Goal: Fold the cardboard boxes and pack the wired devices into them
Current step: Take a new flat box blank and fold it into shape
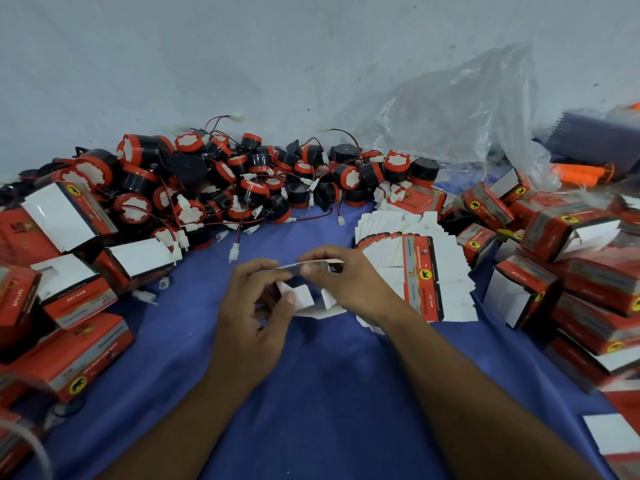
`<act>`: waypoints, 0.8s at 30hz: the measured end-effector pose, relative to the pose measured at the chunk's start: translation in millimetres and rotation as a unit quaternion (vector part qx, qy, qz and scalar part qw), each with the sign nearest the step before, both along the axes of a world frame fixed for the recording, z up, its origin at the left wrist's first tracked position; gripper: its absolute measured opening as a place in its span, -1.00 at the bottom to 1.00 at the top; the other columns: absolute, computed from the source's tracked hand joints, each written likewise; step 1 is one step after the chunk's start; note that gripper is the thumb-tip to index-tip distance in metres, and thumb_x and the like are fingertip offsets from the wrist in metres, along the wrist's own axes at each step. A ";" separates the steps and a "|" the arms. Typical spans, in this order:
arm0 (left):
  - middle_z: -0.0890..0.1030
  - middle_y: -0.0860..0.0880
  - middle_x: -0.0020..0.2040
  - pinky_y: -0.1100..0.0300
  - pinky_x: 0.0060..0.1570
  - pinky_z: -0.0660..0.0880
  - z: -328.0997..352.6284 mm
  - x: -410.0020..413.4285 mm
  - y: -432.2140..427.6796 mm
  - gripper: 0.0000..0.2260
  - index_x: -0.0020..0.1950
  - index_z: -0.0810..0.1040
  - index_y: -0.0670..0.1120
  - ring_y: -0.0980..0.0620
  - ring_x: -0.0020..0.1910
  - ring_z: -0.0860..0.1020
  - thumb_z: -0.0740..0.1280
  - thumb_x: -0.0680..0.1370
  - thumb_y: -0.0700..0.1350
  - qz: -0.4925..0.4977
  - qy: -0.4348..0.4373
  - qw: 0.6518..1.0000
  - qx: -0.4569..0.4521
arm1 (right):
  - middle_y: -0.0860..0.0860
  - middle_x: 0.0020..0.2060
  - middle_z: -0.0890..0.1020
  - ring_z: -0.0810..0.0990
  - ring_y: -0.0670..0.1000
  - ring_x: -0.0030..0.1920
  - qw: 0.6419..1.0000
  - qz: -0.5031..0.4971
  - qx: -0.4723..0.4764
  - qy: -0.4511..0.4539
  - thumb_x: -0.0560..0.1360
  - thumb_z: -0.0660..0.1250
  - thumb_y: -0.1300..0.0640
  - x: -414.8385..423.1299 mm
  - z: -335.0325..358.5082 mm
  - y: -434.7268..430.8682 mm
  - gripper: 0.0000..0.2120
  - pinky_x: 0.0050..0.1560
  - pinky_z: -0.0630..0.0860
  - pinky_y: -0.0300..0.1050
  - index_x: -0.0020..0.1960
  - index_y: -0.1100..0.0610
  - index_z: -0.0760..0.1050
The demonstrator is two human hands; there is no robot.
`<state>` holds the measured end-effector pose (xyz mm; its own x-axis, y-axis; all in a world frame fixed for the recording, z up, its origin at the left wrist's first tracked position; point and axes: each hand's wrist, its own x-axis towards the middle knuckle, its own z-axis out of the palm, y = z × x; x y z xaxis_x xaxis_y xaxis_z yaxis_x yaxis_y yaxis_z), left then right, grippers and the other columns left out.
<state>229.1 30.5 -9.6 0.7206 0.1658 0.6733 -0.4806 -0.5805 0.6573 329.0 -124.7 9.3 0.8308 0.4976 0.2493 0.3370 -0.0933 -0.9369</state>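
Observation:
Over the blue cloth, my left hand and my right hand both hold one partly opened cardboard box; its white inner flaps show between my fingers. To the right of my hands lies a stack of flat box blanks, white with a red and black printed strip. A heap of round black and red wired devices with white connectors stretches across the back, beyond my hands.
Folded red boxes with open white flaps are piled on the right, and more red boxes are on the left. A crumpled clear plastic bag leans on the white wall at the back right, near orange objects.

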 end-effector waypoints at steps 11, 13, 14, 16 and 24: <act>0.52 0.05 0.22 -0.09 0.24 0.46 -6.4 12.8 7.8 -0.71 0.24 0.46 0.09 0.03 0.22 0.51 0.35 0.55 -0.14 -0.016 0.131 0.986 -0.101 | -0.09 0.27 0.62 0.57 -0.01 0.30 0.981 0.137 0.025 0.135 0.55 0.42 0.17 5.2 -10.3 -8.8 -0.59 0.33 0.49 -0.10 0.34 -0.14 0.54; 0.53 0.06 0.24 -0.02 0.27 0.46 -5.0 11.8 8.4 -0.67 0.23 0.46 0.17 0.15 0.21 0.50 0.35 0.59 -0.21 -0.036 0.152 0.982 -0.102 | -0.09 0.21 0.65 0.62 0.00 0.23 0.986 0.108 0.030 0.127 0.53 0.45 0.19 5.3 -12.8 -6.7 -0.61 0.25 0.54 -0.13 0.32 -0.09 0.57; 0.53 0.09 0.25 0.01 0.27 0.46 -4.8 11.1 9.0 -0.65 0.22 0.47 0.20 0.18 0.22 0.49 0.34 0.59 -0.23 -0.035 0.153 0.983 -0.094 | -0.11 0.17 0.66 0.65 -0.02 0.18 0.988 0.087 0.029 0.120 0.53 0.46 0.20 5.1 -13.4 -5.6 -0.61 0.20 0.56 -0.15 0.32 -0.04 0.57; 0.53 0.15 0.27 0.02 0.33 0.40 -4.3 9.8 8.5 -0.67 0.24 0.48 0.20 0.15 0.29 0.44 0.34 0.59 -0.17 -0.019 0.145 0.987 -0.063 | -0.12 0.07 0.69 0.68 -0.06 0.08 0.993 0.050 0.027 0.100 0.52 0.47 0.19 4.5 -14.2 -3.3 -0.65 0.09 0.57 -0.20 0.30 0.03 0.59; 0.39 -0.01 0.39 0.23 0.26 0.39 3.9 -3.6 3.5 -0.45 0.49 0.24 -0.12 0.00 0.35 0.44 0.25 0.58 0.10 -0.170 0.007 0.985 0.037 | 0.12 -0.24 0.56 0.48 0.09 -0.21 0.969 0.101 0.041 0.221 0.40 0.43 -0.15 -5.0 6.0 3.4 -0.70 -0.23 0.34 -0.06 -0.10 0.09 0.66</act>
